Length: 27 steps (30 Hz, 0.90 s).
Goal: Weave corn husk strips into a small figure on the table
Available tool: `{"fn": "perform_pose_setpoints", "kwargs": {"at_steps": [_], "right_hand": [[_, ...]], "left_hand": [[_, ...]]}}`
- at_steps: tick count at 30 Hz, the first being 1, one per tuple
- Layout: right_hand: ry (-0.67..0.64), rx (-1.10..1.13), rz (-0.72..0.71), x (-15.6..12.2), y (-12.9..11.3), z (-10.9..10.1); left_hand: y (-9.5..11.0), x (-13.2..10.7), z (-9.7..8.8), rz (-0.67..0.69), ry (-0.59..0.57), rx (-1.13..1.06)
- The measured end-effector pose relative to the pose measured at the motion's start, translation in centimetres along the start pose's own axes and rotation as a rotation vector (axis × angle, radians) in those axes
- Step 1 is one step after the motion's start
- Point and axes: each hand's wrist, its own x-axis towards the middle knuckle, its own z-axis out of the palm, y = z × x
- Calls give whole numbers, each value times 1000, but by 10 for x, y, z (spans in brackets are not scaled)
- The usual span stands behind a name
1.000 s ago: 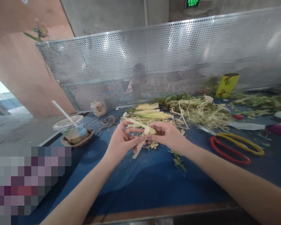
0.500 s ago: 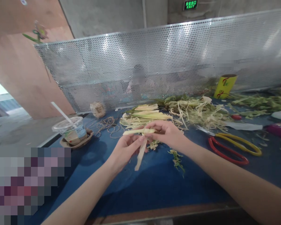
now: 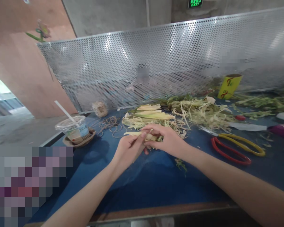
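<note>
Over the middle of the table, my left hand (image 3: pixel 130 148) pinches a pale yellow-green leaf strip (image 3: pixel 132 133), whose tip sticks out to the left. Across from it, my right hand (image 3: pixel 170 140) has thumb and fingers closed around the other part of the strip, and the two hands nearly touch. A folded bit of the strip shows between the fingertips; the rest is hidden. Just behind the hands lies a bundle of pale cut leaf strips (image 3: pixel 153 115). Small green scraps (image 3: pixel 180 164) lie in front of my right hand.
Scissors (image 3: pixel 215 143) with red and yellow handles lie at right, near a purple-handled tool (image 3: pixel 280 131). Shredded leaves (image 3: pixel 203 115) and a yellow tube (image 3: pixel 230 86) are behind. At left are a lidded cup (image 3: pixel 79 133) and twine (image 3: pixel 110 124). A perforated metal screen (image 3: pixel 156 56) stands behind.
The strip's end that hung down below my hands has been folded up between the fingers. My left thumb has shifted up, and the hands have closed in together.
</note>
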Motion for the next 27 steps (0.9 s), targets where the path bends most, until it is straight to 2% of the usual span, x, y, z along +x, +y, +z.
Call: {"fn": "perform_pose_setpoints", "kwargs": {"at_steps": [2, 5, 9, 11, 14, 18, 22, 24, 27], "right_hand": [[29, -29, -12, 1, 2, 1], [59, -88, 6, 1, 2, 0], [-23, -25, 23, 3, 0, -6], [-39, 18, 38, 4, 0, -9], [0, -73, 42, 4, 0, -12], [-18, -320, -61, 4, 0, -13], [-83, -642, -271, 6, -3, -19], [-142, -702, -352, 8, -6, -26], [-188, -687, -394, 10, -13, -41]], "left_hand": [[-1, 0, 1, -37, 53, -80], [-5, 4, 3, -138, 96, -340], [-10, 10, 1, -178, 55, -593], [-10, 10, 0, -183, 24, -637], [-7, 8, -1, -240, -57, -618], [-7, 7, 2, -285, -82, -500], [-11, 9, 4, -288, -87, -513], [-11, 8, 3, -275, -118, -584], [-7, 6, 1, -260, -182, -678]]}}
